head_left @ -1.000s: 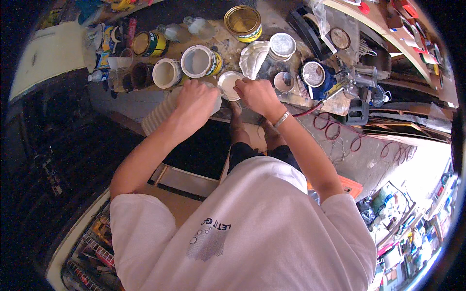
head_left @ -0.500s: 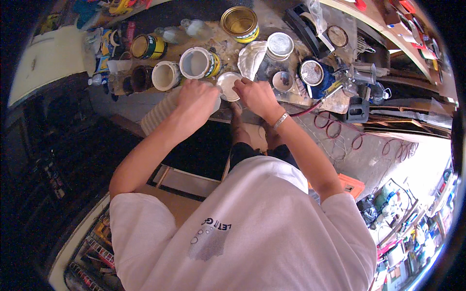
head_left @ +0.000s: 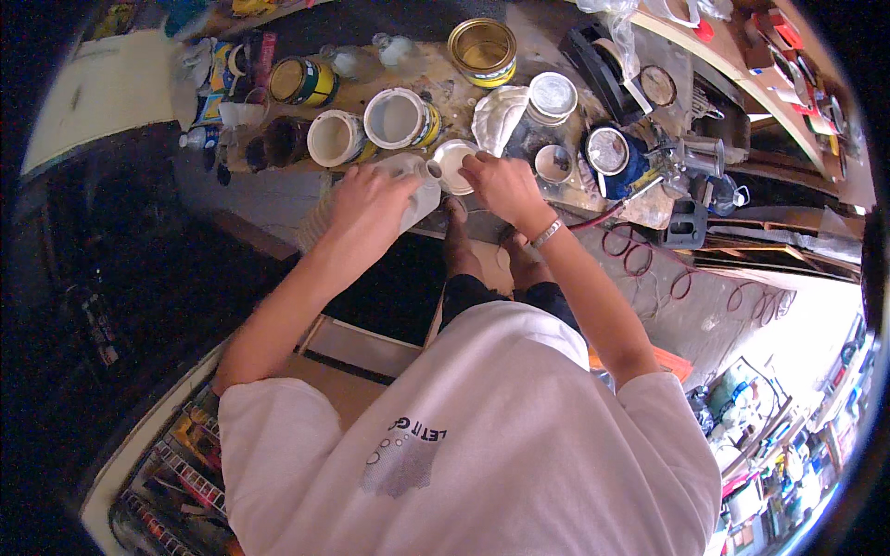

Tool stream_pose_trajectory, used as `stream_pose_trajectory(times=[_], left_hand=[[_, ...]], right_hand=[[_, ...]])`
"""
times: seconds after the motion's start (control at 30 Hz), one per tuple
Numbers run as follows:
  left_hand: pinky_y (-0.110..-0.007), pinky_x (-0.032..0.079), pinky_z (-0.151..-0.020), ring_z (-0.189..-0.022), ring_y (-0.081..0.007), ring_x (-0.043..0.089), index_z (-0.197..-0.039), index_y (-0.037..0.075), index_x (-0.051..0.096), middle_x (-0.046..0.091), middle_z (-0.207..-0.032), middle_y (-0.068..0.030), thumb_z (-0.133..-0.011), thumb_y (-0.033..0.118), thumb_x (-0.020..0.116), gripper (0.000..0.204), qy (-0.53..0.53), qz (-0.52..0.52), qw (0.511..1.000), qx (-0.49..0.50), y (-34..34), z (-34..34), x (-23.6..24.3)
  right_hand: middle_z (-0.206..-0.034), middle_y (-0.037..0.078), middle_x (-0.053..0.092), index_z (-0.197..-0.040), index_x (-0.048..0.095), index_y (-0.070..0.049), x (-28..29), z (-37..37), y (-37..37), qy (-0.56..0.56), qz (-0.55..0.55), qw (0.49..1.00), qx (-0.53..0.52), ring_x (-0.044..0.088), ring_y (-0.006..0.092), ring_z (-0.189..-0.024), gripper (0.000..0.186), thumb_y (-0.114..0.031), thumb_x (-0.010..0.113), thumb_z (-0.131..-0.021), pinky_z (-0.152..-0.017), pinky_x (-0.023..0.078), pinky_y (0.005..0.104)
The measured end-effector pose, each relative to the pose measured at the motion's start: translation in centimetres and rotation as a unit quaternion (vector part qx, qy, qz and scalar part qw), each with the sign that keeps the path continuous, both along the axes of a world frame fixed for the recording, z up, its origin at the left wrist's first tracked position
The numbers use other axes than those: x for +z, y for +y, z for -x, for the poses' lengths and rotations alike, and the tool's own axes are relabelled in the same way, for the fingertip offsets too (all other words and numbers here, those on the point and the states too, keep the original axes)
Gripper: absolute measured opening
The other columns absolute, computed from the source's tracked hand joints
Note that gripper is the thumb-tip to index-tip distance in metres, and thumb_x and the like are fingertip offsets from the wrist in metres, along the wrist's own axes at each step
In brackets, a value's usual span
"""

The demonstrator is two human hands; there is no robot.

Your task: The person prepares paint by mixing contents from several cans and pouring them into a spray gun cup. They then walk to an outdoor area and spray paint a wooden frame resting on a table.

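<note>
A large translucent jug with ribbed sides (head_left: 420, 202) lies tilted far over in the grip of my left hand (head_left: 369, 202), its uncapped mouth pointing right at the rim of a small round white tub (head_left: 456, 167). My left fingers wrap round the jug near its neck, and my forearm covers part of its body. At the tub's right edge, the fingers of my right hand (head_left: 505, 185) are closed in a pinch on the rim or on something small there; the fingertips are partly hidden. No stream of liquid can be made out.
Behind the tub stand open paint cans (head_left: 396, 119), (head_left: 336, 139), a gold-lined can (head_left: 482, 51) and a folded white cloth (head_left: 501, 119). A small cup (head_left: 553, 163) and a spray gun with a red hose (head_left: 663, 167) are to the right. My feet are below the bench's edge.
My left hand has drawn back from the tub's edge, and the jug's mouth now shows beside the tub. My right hand stays at the tub's rim. The whole view has shifted slightly.
</note>
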State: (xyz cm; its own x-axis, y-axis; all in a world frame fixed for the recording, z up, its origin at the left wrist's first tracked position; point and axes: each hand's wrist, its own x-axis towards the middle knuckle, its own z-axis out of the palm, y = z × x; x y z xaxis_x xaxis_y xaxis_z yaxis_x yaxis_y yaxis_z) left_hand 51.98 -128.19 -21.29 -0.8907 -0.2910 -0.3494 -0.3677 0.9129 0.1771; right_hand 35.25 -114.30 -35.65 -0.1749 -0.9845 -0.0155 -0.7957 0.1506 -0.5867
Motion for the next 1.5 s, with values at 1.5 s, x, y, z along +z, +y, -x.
stream_pose_trajectory(times=[1.5], left_hand=[[-0.032,0.041,-0.106,-0.118,-0.0186,0.059,-0.122,0.000,0.064,0.066,-0.123,-0.0064,-0.083,0.003,0.076,0.041,0.207,-0.118,0.963,0.123,-42.6,-8.4,15.4]], right_hand=[[-0.079,0.012,0.067,-0.089,0.060,-0.011,0.8,-6.4,-2.3,0.082,-0.076,0.951,-0.288,0.068,0.0362,-0.066,0.015,-0.024,0.063,-0.097,-0.053,0.051,0.0470]])
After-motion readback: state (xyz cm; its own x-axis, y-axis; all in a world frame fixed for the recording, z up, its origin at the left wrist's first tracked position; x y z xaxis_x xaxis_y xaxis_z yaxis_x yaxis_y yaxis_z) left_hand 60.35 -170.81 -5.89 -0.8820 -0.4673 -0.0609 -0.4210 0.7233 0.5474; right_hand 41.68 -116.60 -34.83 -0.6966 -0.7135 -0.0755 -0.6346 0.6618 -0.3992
